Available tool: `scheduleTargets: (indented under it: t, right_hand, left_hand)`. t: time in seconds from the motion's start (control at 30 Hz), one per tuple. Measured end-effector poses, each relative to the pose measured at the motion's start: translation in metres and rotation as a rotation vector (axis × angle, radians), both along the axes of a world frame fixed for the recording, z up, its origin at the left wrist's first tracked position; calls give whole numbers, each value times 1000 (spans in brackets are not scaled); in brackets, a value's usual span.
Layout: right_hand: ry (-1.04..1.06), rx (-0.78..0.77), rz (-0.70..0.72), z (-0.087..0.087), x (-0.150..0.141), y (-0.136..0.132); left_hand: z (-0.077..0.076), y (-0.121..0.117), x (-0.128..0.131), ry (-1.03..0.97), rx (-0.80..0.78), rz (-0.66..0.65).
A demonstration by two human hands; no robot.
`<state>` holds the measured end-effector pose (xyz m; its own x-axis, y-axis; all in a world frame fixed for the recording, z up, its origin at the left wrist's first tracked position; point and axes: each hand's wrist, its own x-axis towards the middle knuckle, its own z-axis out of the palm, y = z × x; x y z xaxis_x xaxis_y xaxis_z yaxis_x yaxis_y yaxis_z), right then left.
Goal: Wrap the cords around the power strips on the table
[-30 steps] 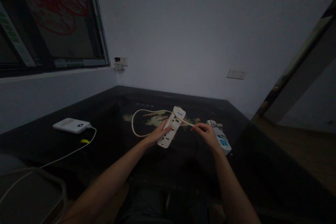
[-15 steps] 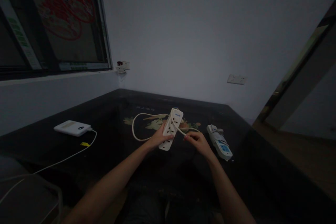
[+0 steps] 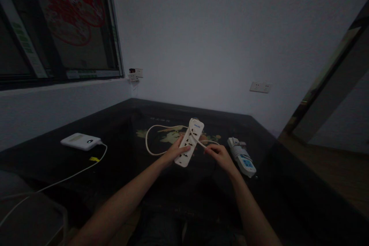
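The right hand (image 3: 218, 155) is sitting nearer the power strip (image 3: 188, 142) than a second ago, pinching a white cord (image 3: 201, 144) crossing it; the left hand (image 3: 173, 152) is gripping the strip, a cord-wrapped extension (image 3: 242, 157) lying right of both.

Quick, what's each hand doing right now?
Left hand: closed around the white Philips power strip.
Right hand: closed, pinching the strip's white cord between thumb and fingers.
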<state>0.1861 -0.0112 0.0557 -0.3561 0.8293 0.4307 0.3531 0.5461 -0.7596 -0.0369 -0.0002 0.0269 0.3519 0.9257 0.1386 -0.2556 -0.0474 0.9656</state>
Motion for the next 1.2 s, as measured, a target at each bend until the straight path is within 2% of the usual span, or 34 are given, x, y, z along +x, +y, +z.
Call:
scheduleTargets:
  t: [0.07,0.2,0.67,0.97,1.2]
  right_hand:
    - [15,5,-10,1,3,1]
    - [36,-12,-12,3,6,1]
    - [67,-35,-44,5,14,3]
    - [97,-111,-11,3,18,6]
    - [95,-202,76,5,21,4]
  left_hand:
    - [4,-5,1,-58,-50,-79]
    - [7,-10,1,-126,-72,-142]
    - [7,-6,-1,-123,-62,-188]
    - [4,-7,-1,-127,-54,-232]
    - [4,-9,-6,-115,-44,-308]
